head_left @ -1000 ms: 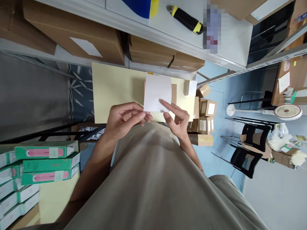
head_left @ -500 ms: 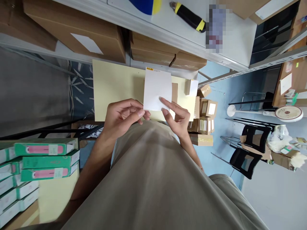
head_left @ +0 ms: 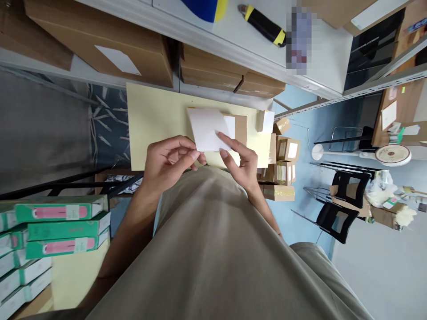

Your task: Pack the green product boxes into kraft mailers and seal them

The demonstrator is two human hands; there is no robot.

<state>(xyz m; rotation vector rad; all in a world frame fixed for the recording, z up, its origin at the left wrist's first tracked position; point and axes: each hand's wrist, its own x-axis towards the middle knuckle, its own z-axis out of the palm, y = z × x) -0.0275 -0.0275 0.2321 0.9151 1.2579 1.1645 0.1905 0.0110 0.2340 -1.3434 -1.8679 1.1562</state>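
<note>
A white paper sheet with a thin yellow-orange mark at its far left corner is held up over the pale yellow tabletop, slightly curved and tilted. My left hand pinches its near left corner between thumb and fingers. At the near right corner, my right hand grips the sheet, thumb below and forefinger lying on its face. Beneath and behind it is a brown cardboard box with a white label, partly hidden. A small white box stands at the tabletop's right end.
A grey shelf runs across the far side, bearing a black-and-yellow handled tool. Cardboard boxes sit under it. Green boxes are stacked at left. More cartons, black chairs and a white fan stand at right.
The sheet has shifted left and tilted, its far edge lowered, uncovering more of the brown box and its white label. My right hand has moved slightly left with it.
</note>
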